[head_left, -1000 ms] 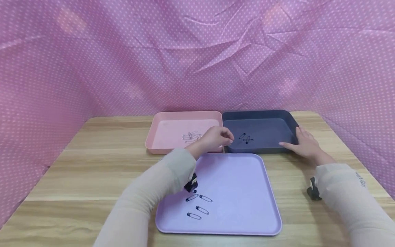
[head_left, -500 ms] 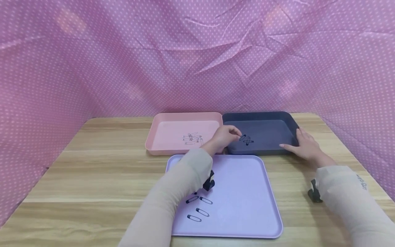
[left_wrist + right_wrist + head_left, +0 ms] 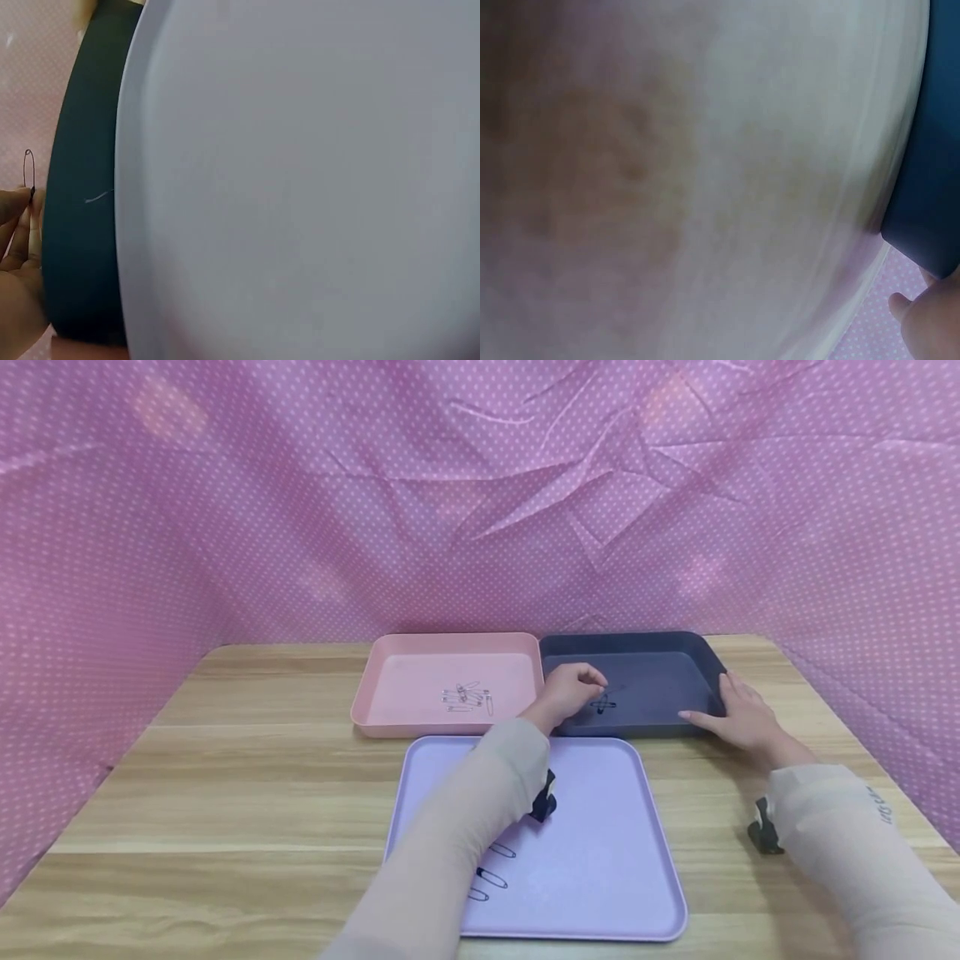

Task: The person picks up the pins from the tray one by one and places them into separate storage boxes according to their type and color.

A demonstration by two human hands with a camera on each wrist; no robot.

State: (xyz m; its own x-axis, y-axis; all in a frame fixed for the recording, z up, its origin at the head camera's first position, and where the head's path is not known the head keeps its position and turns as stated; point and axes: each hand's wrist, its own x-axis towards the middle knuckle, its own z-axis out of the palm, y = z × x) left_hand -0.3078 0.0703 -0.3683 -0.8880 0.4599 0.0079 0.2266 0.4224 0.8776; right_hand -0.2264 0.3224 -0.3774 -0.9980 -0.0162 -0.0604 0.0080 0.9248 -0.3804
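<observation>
Pinches safety pin (image 3: 33, 176) by its capped end w/ L hand (image 3: 566, 692), over dark tray (image 3: 652, 681), prob. to leave the wire loop clear. Rests R hand (image 3: 744, 714), unclenched, on same tray's R rim, prob. to steady it. Note lavender tray (image 3: 600, 860) w/ black pins (image 3: 481, 872) closer in, prob. for easy reach.

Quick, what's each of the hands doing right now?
Left hand: closed, pinching a safety pin.
Right hand: open, touching the dark tray at its near right corner.
</observation>
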